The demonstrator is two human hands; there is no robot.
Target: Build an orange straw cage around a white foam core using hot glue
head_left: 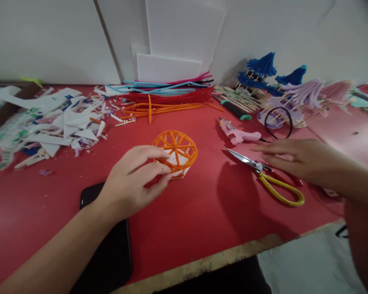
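My left hand (141, 175) grips the left side of a small round frame (175, 151), its fingers closed on the rim. Orange pipe cleaners form its ring and spokes, and a white base shows beneath them. On the right, my right hand (290, 157) hovers over the table with fingers stretched out and nothing in them. Below that hand lie scissors (260, 171) with one yellow and one red handle, blades pointing left. A pink hot glue gun (237, 132) rests just beyond the scissors, its nozzle to the upper left.
White scraps (70, 122) are heaped at the left. Pipe cleaners (171, 96) lie along the back, beside thin sticks (237, 100). Blue (260, 67) and lilac (306, 92) roofed models stand back right. A black phone (110, 249) lies under my left forearm, near the table's front edge (202, 267).
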